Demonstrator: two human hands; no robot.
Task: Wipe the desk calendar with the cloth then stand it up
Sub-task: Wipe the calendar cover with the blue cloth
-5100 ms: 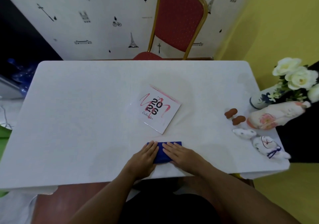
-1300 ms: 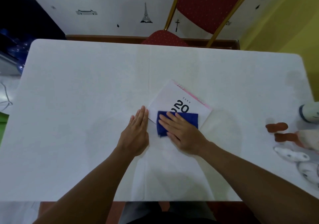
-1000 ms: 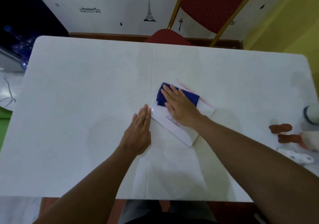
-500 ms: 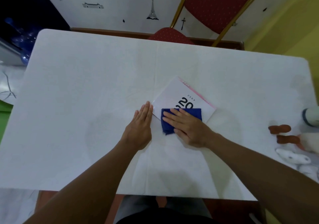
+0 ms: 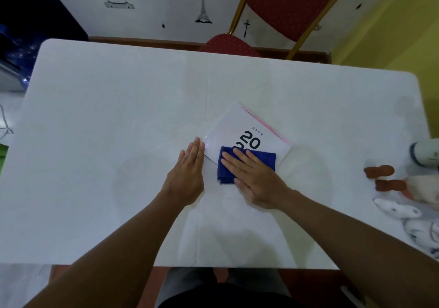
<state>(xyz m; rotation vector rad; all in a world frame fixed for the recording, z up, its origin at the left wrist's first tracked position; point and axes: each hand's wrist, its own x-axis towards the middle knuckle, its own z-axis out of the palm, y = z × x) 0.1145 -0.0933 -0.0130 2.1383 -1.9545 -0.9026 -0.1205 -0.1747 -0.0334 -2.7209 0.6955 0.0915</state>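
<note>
The white desk calendar point(image 5: 240, 129) lies flat and turned at an angle on the white table point(image 5: 118, 117), with "20" and a pink spiral edge showing. A folded blue cloth point(image 5: 261, 159) covers its near half. My right hand point(image 5: 251, 177) presses flat on the cloth, fingers together and pointing up-left. My left hand point(image 5: 187, 174) lies flat on the table, its fingertips touching the calendar's left corner. The lower part of the calendar is hidden under the cloth and my right hand.
Small ceramic figures point(image 5: 399, 210), two brown mushroom shapes point(image 5: 380, 171) and a vase point(image 5: 425, 153) crowd the table's right edge. A red chair with a gold frame point(image 5: 292, 6) stands beyond the far edge. The near table edge runs just below my forearms.
My right hand slid the cloth from the calendar's far part back toward me, to its near half. My left hand stayed braced at the calendar's left corner.
</note>
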